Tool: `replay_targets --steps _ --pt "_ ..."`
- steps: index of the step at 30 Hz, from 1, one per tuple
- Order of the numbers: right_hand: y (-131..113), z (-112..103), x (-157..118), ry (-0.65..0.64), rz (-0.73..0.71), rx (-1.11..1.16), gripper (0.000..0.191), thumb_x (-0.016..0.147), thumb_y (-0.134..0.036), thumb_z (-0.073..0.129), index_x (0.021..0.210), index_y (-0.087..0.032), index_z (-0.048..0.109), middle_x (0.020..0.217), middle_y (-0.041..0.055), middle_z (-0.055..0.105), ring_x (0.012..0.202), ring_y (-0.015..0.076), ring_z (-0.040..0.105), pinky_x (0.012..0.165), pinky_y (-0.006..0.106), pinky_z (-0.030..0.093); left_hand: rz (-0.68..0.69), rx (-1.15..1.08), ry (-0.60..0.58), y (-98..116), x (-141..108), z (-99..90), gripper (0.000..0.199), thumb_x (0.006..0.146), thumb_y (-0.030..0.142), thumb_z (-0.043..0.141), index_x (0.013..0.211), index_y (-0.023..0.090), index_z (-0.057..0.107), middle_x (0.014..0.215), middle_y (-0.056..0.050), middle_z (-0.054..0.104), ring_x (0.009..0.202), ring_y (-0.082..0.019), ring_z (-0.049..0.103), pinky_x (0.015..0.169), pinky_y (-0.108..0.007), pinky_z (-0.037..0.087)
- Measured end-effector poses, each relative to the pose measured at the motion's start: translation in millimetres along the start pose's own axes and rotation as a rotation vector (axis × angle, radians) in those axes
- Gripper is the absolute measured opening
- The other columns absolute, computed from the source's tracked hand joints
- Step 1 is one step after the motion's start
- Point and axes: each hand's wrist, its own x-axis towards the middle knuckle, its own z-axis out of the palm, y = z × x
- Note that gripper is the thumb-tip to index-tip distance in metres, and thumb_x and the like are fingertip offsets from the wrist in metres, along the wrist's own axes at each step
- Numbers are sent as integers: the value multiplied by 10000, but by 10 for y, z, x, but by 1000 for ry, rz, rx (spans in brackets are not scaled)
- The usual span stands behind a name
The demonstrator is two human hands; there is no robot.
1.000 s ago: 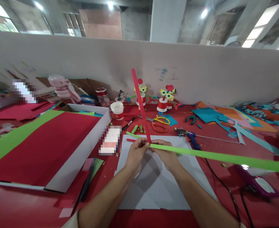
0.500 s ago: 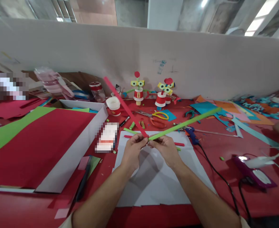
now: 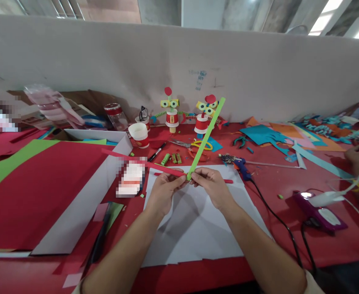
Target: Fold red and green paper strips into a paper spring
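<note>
My left hand [image 3: 163, 191] and my right hand [image 3: 211, 185] meet fingertip to fingertip above a white sheet [image 3: 202, 237]. Between them they pinch the spot where a red paper strip [image 3: 167, 168] and a green paper strip [image 3: 206, 136] overlap. The red strip reaches out to the left, past the phone. Upward and slightly right runs the green strip, crossing in front of a paper-cup figure. Both hands are closed; the fingers partly cover the folded joint. Beneath them, another red strip [image 3: 228, 181] lies across the sheet's top.
To the left is a white box [image 3: 84, 220] of coloured paper, with a phone [image 3: 131, 177] beside it. Scissors [image 3: 202, 145], cups [image 3: 139, 134] and two paper-cup figures [image 3: 172, 118] stand or lie behind. A glue gun [image 3: 242, 168] and another person's hand [image 3: 358, 159] are right.
The green strip has swung from pointing right to pointing steeply up. The red strip has turned down to the left, nearly level. Both hands still pinch the joint.
</note>
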Motion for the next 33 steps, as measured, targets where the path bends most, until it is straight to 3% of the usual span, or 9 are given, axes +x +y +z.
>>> replay_targets --steps 7,14,19,25,33 --pt "41 -51 39 1 -52 -108 160 725 -334 660 693 -178 677 590 -6 614 565 121 551 568 256 439 -43 27 -18 24 -17 22 183 563 200 801 695 139 691 662 -23 672 651 -115 598 663 -246 468" --pt "12 -39 23 1 34 34 200 679 -365 709 647 -175 658 558 -18 600 546 105 541 562 247 433 -5 25 -42 2 -26 26 145 606 195 780 715 142 700 674 -18 674 657 -111 601 665 -240 464" --pt "-17 -1 6 -5 83 157 262 690 -434 690 694 -173 671 636 10 648 581 118 586 603 266 465 55 -38 38 -30 -9 31 138 601 185 783 707 149 703 664 -6 674 636 -99 595 661 -233 469" --pt "11 78 -27 56 -32 -16 179 636 -323 747 726 -181 687 654 5 667 601 136 603 601 274 488 87 -93 97 -29 -21 65 138 559 159 792 659 154 697 639 -2 677 638 -103 598 670 -231 472" --pt "15 46 -2 48 108 105 169 599 -293 769 686 -160 711 604 12 671 562 117 604 591 257 496 22 -26 59 -36 -23 18 121 589 209 784 640 142 697 636 -17 668 621 -106 585 644 -241 462"
